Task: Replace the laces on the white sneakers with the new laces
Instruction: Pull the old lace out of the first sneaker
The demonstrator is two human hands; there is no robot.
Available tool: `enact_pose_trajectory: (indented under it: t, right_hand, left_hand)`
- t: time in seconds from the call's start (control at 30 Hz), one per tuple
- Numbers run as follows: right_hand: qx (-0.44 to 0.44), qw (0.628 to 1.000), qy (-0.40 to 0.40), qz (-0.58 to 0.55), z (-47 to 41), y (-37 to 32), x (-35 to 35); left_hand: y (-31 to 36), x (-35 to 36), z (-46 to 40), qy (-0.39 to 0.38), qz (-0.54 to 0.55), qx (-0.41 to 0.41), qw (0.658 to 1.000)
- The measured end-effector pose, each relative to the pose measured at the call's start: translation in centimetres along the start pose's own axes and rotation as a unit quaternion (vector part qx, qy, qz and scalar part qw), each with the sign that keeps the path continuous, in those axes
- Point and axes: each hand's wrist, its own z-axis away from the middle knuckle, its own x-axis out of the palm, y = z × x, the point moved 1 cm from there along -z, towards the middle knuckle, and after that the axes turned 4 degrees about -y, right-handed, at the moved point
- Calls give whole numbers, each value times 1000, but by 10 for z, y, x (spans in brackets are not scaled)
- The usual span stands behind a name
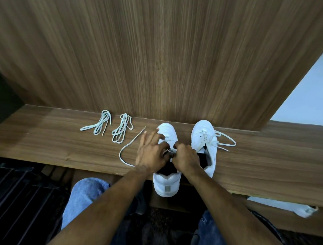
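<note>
My left hand [150,152] and right hand [185,158] meet over the near sneaker [167,179] at the shelf's front edge [48,157], pinching its old lace [128,147]: soft, limp, best held by the tip. New laces [119,131] lie at the back.

Two sneakers stand side by side on the counter [48,144], toes at the far wall panel [173,57]. The left sneaker [166,184] overhangs the near edge; the right sneaker [203,139] sits just right of it. Both hands meet over the left one. Two lace bundles [102,124] [121,131] lie far left; a loose lace [128,147] curves between them and the left sneaker.
</note>
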Motion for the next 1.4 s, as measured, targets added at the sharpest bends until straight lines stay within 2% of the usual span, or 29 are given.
enact_pose_trajectory:
  t: [0.1, 0.17, 0.2, 0.27, 0.33, 0.37, 0.4, 0.57, 0.7, 0.73, 0.8, 0.9, 1.0, 1.3, 1.37, 1.4]
  right_hand:
    - [0, 1000, -4, -3, 0, 0, -1]
    - [2, 1000, -6, -7, 1, 1, 0]
    - [3, 1000, -5, -10, 1, 2, 0]
    - [4, 1000, 0, -10, 1, 2, 1]
    - [1, 1000, 1, -4, 0, 2, 3]
    - [0, 1000, 1, -2, -1, 2, 3]
    - [-1, 1000, 2, -1, -1, 1, 3]
    - [-8, 1000, 9, 9, -2, 3, 4]
    - [-23, 1000, 11, 14, -1, 3, 5]
    - [-25, 1000, 9, 16, -2, 3, 5]
    - [-33, 999, 8, 18, -3, 4, 5]
    - [-49, 999, 13, 18, -5, 7, 4]
    - [-71, 997, 16, 37, -7, 7, 6]
    - [-159, 970, 25, 184, -15, -15, 9]
    - [-160, 973, 26, 166, -17, -15, 10]
    - [-137, 984, 34, 111, -19, -13, 9]
  left_hand:
    - [5, 7, -2, -8, -42, 17, 999]
    - [4, 0, -7, 37, -53, 18, 998]
    - [3, -8, -11, 70, -32, -11, 997]
    - [-3, -30, -21, 154, 57, -138, 977]
    - [-18, -52, -30, 246, 153, -264, 920]
    - [-26, -61, -35, 274, 178, -301, 896]
    - [-34, -67, -38, 277, 187, -321, 886]
    - [-38, -54, -27, 130, 141, -280, 941]
    - [-9, -30, 6, -11, 153, -149, 977]
    - [-2, -25, 11, -59, 135, -139, 979]
    - [7, -17, 19, -114, 101, -180, 972]
    - [4, -12, 28, -78, 181, -310, 930]
    - [3, -10, 35, -46, 232, -361, 902]
    - [14, -12, 35, -77, 167, -384, 905]
    - [15, -12, 37, -75, 161, -386, 905]
    - [15, -11, 38, -75, 158, -385, 906]
